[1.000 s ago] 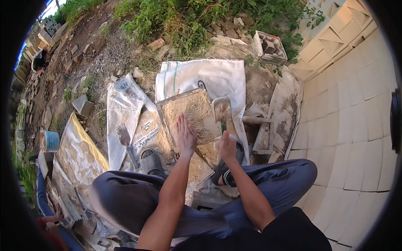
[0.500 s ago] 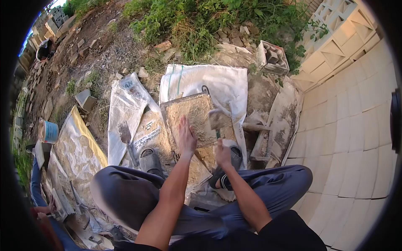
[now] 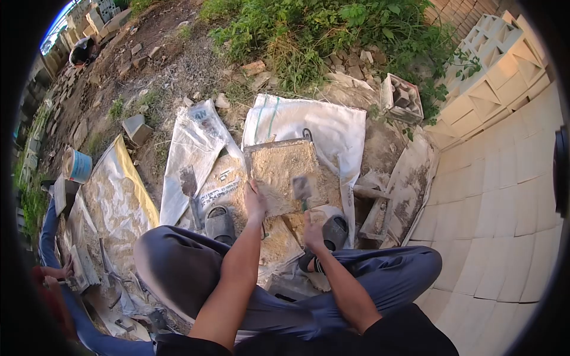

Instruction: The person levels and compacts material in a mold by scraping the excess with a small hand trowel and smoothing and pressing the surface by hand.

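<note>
A square metal mould (image 3: 270, 144) packed with pale, sandy mix (image 3: 282, 163) lies in front of my feet. My left hand (image 3: 255, 204) is at its left side, with the fingers closed at the edge; the fingertips are partly hidden. In my right hand (image 3: 313, 228) is a small trowel (image 3: 301, 188) with a squarish metal blade and a green handle. The blade is over the lower right part of the mix. Under the mould spreads a white woven sack (image 3: 332, 121), and loose mix (image 3: 276, 237) lies nearer me.
Another trowel (image 3: 188, 181) rests on a sack at the left. Beyond it are a grey block (image 3: 138, 129) and a bucket (image 3: 77, 165). A co-worker's hands (image 3: 62, 270) show at the far left. Stacked pale blocks (image 3: 481, 196) line the right, near a box of rubble (image 3: 402, 98).
My left hand has gone from lying flat on the mix to the mould's left edge. The trowel blade has moved lower and nearer me. The view has shifted slightly.
</note>
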Demonstrator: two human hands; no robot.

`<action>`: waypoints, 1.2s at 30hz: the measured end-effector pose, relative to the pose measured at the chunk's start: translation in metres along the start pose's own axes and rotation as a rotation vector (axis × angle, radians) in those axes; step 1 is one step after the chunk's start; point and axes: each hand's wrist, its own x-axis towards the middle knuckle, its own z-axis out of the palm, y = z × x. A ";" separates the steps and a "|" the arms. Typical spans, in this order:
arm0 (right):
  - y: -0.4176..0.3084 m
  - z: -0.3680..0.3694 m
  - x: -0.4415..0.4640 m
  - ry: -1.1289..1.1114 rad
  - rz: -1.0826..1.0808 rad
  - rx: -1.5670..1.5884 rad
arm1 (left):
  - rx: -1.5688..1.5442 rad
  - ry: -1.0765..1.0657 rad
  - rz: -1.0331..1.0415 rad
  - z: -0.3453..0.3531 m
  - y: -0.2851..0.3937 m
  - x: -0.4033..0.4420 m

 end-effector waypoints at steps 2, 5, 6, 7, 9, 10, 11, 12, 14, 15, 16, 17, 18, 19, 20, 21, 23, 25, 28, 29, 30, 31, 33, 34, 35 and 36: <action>0.012 0.014 0.000 -0.108 0.193 -0.012 | -0.083 0.053 0.040 0.005 -0.002 -0.002; -0.010 0.009 -0.005 -0.156 0.280 -0.030 | -0.189 0.075 0.073 -0.002 -0.007 -0.005; -0.021 0.004 0.002 -0.130 0.240 -0.052 | -0.231 0.058 0.096 0.000 -0.003 -0.001; -0.042 -0.007 0.000 -0.133 0.248 -0.057 | -0.247 0.074 0.110 0.003 -0.007 0.001; -0.082 -0.026 -0.012 -0.104 -0.043 0.271 | -0.285 0.052 0.101 0.005 -0.010 0.004; -0.076 -0.018 -0.014 -0.115 -0.029 0.268 | -0.325 0.033 0.102 0.004 -0.014 0.004; -0.069 -0.009 -0.016 -0.042 -0.100 0.222 | -0.316 0.028 0.088 0.001 -0.017 0.003; -0.063 0.000 -0.014 0.034 -0.179 0.175 | -0.297 -0.002 0.062 0.000 -0.021 0.005; 0.000 0.032 -0.013 -0.009 -0.187 0.046 | -0.301 -0.021 0.055 0.006 -0.024 0.013; 0.011 0.042 -0.012 -0.098 0.080 0.055 | -0.449 0.019 0.048 0.013 -0.033 0.021; -0.014 0.032 -0.019 -0.165 0.259 0.073 | -0.591 0.059 0.038 0.008 -0.032 0.028; -0.036 0.023 -0.026 -0.230 0.438 0.079 | -0.592 0.070 0.027 0.002 -0.039 0.030; -0.044 0.019 -0.029 -0.235 0.448 0.075 | -0.640 -0.062 -0.083 -0.009 -0.037 0.031; -0.053 0.015 -0.026 -0.303 0.460 0.269 | -0.692 -0.192 -0.184 -0.016 -0.030 0.037; -0.061 0.010 -0.022 -0.339 0.464 0.362 | -0.695 -0.189 -0.186 -0.020 -0.024 0.040; -0.072 0.004 -0.019 -0.375 0.473 0.454 | -0.705 -0.221 -0.225 -0.023 -0.022 0.040; -0.097 -0.007 -0.024 -0.236 0.177 0.601 | -0.755 -0.233 -0.232 -0.022 -0.026 0.041; -0.076 0.006 -0.024 -0.207 0.090 0.443 | -0.724 -0.227 -0.227 -0.018 -0.032 0.042; 0.006 0.049 -0.022 -0.113 -0.165 -0.075 | -0.703 -0.256 -0.230 -0.012 -0.035 0.040; 0.047 0.073 -0.011 -0.112 -0.007 -0.126 | -0.681 -0.234 -0.218 -0.006 -0.040 0.042; 0.039 0.072 -0.012 -0.164 0.123 -0.096 | -0.652 -0.202 -0.199 -0.014 -0.034 0.049; 0.034 0.073 -0.013 -0.213 0.256 -0.072 | -0.657 -0.208 -0.208 -0.016 -0.031 0.048; -0.005 0.057 -0.024 -0.289 0.338 0.169 | -0.697 -0.214 -0.234 -0.017 -0.037 0.038; -0.038 0.043 -0.025 -0.302 0.307 0.279 | -0.743 -0.217 -0.231 -0.015 -0.033 0.044; -0.071 0.029 -0.025 -0.318 0.278 0.391 | -0.736 -0.216 -0.223 -0.013 -0.035 0.046; -0.091 0.022 -0.027 -0.321 0.160 0.465 | -0.728 -0.215 -0.238 -0.014 -0.036 0.044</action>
